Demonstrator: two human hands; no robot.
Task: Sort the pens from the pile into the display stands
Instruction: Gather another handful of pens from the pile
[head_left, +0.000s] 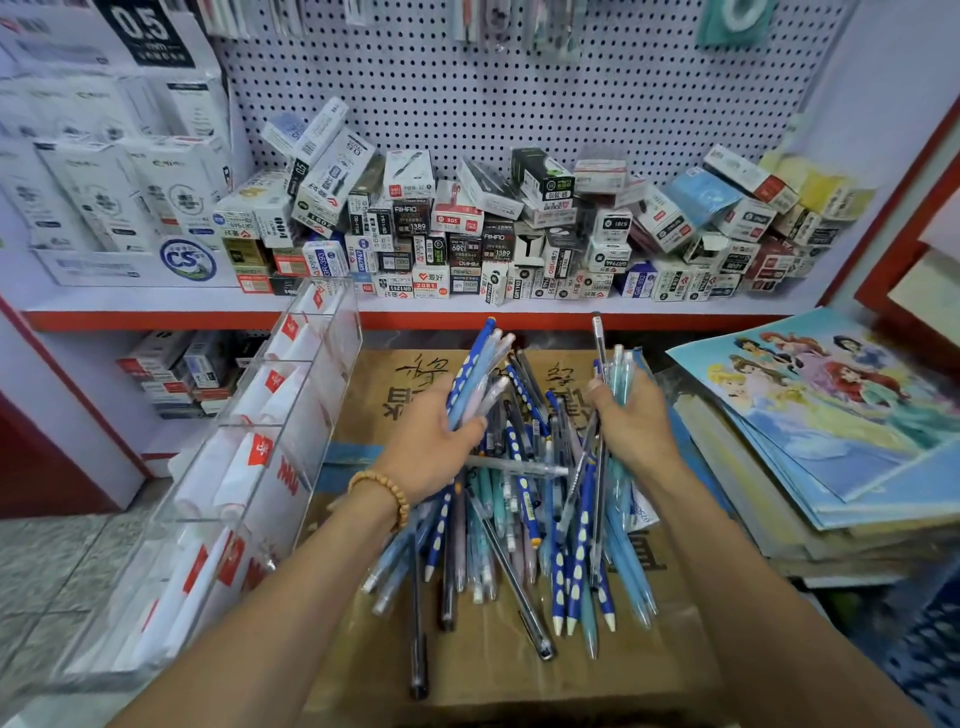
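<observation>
Head view, each grip holding pens: left hand (436, 441), right hand (631, 415), acrylic stand (249, 467) left, posters (831, 415) right.

Bright, even light; wide-angle bending at edges, upper corners blurred.

Cardboard box and shelf as supports

A brown cardboard box (519, 670) carries the pile of pens (519, 525). At 12 o'clock from it, a white shelf (415, 306) with red edge holds many small pen boxes (467, 228).
</observation>
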